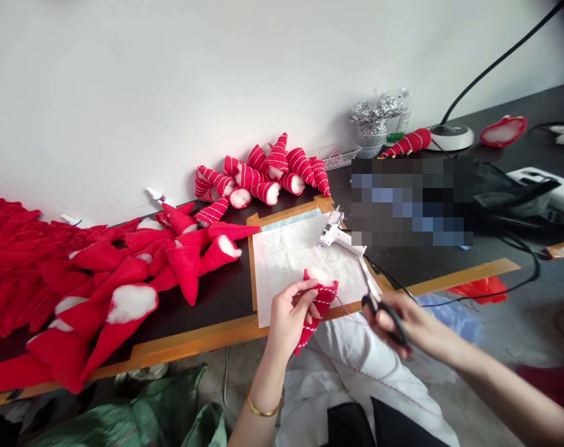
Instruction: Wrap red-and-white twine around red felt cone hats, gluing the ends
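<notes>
A: ok what's going on at this desk (226, 292)?

B: Big stuff first: it's running along a white wall (170, 93), and plain red cones (184, 270) are sprawling over the left side, several showing white stuffing (133, 302). A sheet of paper (282, 267) is lying near the front edge. Striped cones (258, 180) are huddling behind it, by the wall.

A: Tools?

B: A white glue gun (340, 236) is resting on the paper's right side.

A: And the hands?

B: The right hand (415, 320) is gripping scissors (370, 282), fingers curling around the black handles, blades pointing at the glue gun. Can't tell how far they're opening tbh. The left hand (289, 310) is pinching a small striped cone (326, 298) between thumb and fingers, right over the paper's front edge. Its stuffed end is facing away from the person, its tip is pointing down at the lap (370, 360).

A: Anything tinier?

B: Yeah, thin cord (341, 304) is trailing off that cone.
</notes>
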{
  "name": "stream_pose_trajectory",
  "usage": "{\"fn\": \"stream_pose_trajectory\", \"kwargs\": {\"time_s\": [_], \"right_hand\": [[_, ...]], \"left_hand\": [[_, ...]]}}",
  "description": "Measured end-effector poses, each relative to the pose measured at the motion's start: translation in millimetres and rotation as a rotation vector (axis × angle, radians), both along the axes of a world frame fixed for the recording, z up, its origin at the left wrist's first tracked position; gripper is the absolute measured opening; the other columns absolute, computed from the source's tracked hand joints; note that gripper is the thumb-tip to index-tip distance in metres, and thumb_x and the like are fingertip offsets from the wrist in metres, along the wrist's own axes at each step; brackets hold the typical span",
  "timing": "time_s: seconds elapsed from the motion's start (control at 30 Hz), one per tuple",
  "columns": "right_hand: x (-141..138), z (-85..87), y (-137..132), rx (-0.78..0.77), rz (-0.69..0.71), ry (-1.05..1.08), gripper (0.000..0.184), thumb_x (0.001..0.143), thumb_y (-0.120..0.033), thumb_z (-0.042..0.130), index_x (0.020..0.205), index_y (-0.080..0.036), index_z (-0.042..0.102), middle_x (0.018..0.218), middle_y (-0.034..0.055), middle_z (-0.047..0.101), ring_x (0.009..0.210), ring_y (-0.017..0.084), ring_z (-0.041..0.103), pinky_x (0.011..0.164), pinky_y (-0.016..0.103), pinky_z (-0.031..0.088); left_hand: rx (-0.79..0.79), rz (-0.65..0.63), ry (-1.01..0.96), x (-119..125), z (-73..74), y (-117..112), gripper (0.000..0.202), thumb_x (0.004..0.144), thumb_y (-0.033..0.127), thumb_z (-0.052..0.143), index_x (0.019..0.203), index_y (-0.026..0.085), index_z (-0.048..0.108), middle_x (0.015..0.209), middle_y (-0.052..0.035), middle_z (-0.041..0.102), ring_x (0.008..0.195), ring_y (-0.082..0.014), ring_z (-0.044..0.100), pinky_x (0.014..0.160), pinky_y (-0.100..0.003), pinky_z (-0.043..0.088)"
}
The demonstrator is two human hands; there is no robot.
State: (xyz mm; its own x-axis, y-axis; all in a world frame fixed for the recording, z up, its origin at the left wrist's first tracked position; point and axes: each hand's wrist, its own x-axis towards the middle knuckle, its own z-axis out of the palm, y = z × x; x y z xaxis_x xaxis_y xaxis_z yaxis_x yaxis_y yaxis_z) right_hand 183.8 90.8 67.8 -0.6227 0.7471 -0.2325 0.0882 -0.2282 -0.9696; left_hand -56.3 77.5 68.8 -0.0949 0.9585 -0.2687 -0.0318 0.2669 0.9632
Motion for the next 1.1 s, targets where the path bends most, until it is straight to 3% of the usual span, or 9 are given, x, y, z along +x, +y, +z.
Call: {"fn": "stream_pose_trajectory", "kwargs": {"time_s": [0.07, 0.17, 0.4, 0.83, 1.1], "right_hand": [[-18, -3.0, -22, -0.035, 0.061, 0.048, 0.057, 0.085, -0.073, 0.06, 0.074, -0.019, 0.05, 0.057, -0.0058, 0.046, 0.044, 0.006, 0.039, 0.041, 0.018, 0.031], [-33, -8.7, -31, -0.08, 0.1, 0.032, 0.056, 0.087, -0.073, 0.058, 0.074, -0.019, 0.048, 0.058, -0.0065, 0.044, 0.046, 0.006, 0.037, 0.04, 0.017, 0.03], [-40, -19.8, -26, -0.09, 0.069, -0.028, 0.059, 0.084, -0.076, 0.059, 0.072, -0.019, 0.049, 0.059, -0.0054, 0.047, 0.045, 0.007, 0.037, 0.04, 0.019, 0.027], [-51, -25.8, -18, 0.049, -0.003, -0.011, 0.056, 0.085, -0.075, 0.057, 0.076, -0.02, 0.052, 0.062, -0.0043, 0.044, 0.058, 0.013, 0.037, 0.054, 0.025, 0.029], [-55, -42.6, -23, 0.095, -0.094, -0.045, 0.062, 0.087, -0.076, 0.053, 0.06, -0.021, 0.045, 0.051, -0.0045, 0.044, 0.049, 0.01, 0.036, 0.05, 0.024, 0.03]], "left_hand": [[0.008, 0.004, -0.002, 2, 1.9, 0, 0.039, 0.081, 0.042, 0.074, 0.105, 0.011, 0.074, 0.051, 0.0005, 0.065, 0.043, -0.0085, 0.05, 0.047, -0.018, 0.039], [0.012, 0.002, -0.005, 3, 3.8, 0, 0.041, 0.081, 0.043, 0.074, 0.105, 0.01, 0.074, 0.05, 0.0004, 0.064, 0.043, -0.0089, 0.05, 0.047, -0.019, 0.039], [0.02, -0.005, -0.027, 2, 2.9, -3, 0.044, 0.081, 0.046, 0.075, 0.107, 0.011, 0.074, 0.051, 0.0004, 0.065, 0.044, -0.0089, 0.051, 0.047, -0.018, 0.04], [0.033, -0.019, -0.03, 2, -4.0, -3, 0.039, 0.082, 0.047, 0.075, 0.102, 0.014, 0.071, 0.051, 0.0018, 0.062, 0.043, -0.01, 0.051, 0.046, -0.02, 0.04], [0.021, -0.022, -0.028, 2, -0.8, -1, 0.038, 0.081, 0.045, 0.075, 0.101, 0.013, 0.071, 0.05, 0.002, 0.063, 0.042, -0.0091, 0.05, 0.046, -0.019, 0.039]]}}
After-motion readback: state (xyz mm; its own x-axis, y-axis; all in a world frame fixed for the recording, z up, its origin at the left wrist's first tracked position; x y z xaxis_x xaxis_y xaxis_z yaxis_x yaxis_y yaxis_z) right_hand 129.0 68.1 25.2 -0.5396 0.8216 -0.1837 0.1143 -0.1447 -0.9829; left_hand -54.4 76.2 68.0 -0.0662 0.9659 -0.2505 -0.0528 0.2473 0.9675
